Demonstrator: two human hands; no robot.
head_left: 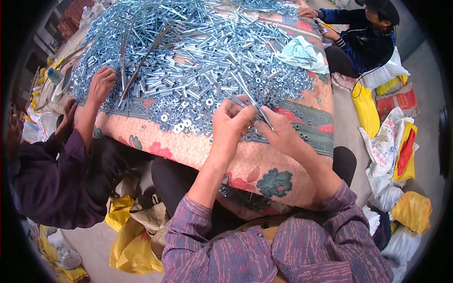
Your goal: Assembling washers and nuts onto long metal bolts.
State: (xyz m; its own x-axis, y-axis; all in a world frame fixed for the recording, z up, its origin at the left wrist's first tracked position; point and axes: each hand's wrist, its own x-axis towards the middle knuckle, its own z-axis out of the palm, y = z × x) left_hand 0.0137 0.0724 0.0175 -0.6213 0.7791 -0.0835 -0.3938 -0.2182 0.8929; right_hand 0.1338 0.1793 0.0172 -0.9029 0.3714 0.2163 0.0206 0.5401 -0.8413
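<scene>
My left hand [231, 123] and my right hand [283, 133] meet above the near edge of the cloth-covered table. Between them, tilted, is a long silvery metal bolt [246, 89], with my right fingers closed around its lower part. My left fingers pinch a shorter metal piece [235, 99] next to it; its exact kind is partly hidden by the fingers. Just beyond my hands lie loose washers [187, 123] and nuts [296, 113]. Behind those spread metal sleeves [188, 87] and a large heap of long bolts [155, 23].
A flowered cloth [207, 146] covers the table. Dark metal strips [146, 56] stand in the heap; a pale blue rag [302, 54] lies right. One person's hand [101, 84] is at the left, another person [363, 40] sits far right. Sacks [365, 108] line the floor.
</scene>
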